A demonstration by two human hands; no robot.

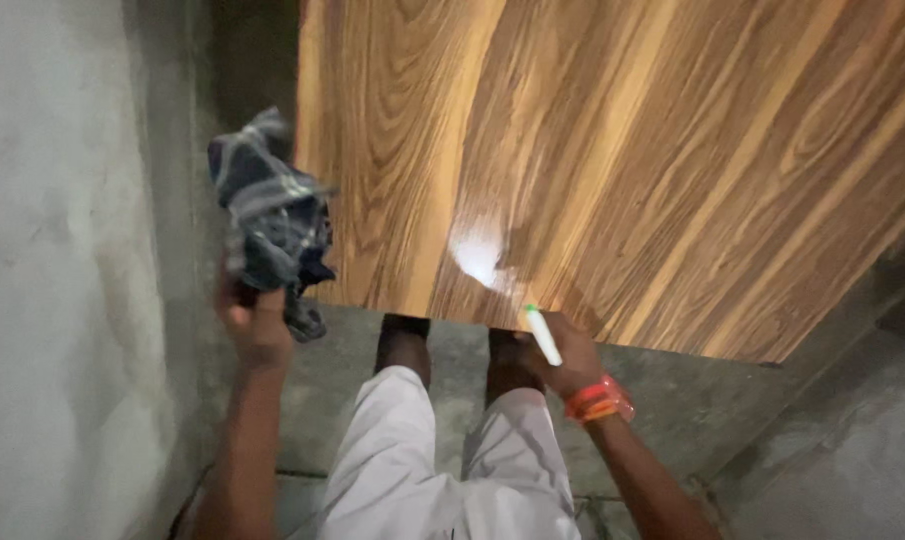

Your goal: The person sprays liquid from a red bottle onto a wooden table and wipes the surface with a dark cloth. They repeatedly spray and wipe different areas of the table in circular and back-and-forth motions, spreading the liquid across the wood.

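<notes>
From the head camera I look down on a glossy wood-grain board (653, 150) that fills the upper right of the view, its near edge running just above my feet (405, 340). My left hand (256, 325) is raised at the board's left edge, fingers closed round the bottom of a crumpled dark plaid cloth (271, 225); the cloth bunches upward from the hand and overlaps the board's left side, though I cannot tell whether it actually touches the surface. My right hand (571, 355) sits at the board's near edge, curled shut on a white marker (544, 333) with a green tip, which points up and left onto the wood, just below a bright spot of glare. An orange band (599, 400) circles that wrist. Below, I see white trousers (443, 470) and a grey concrete floor (833, 460); a rough grey wall (63, 270) stands on the left, close beside the cloth.
</notes>
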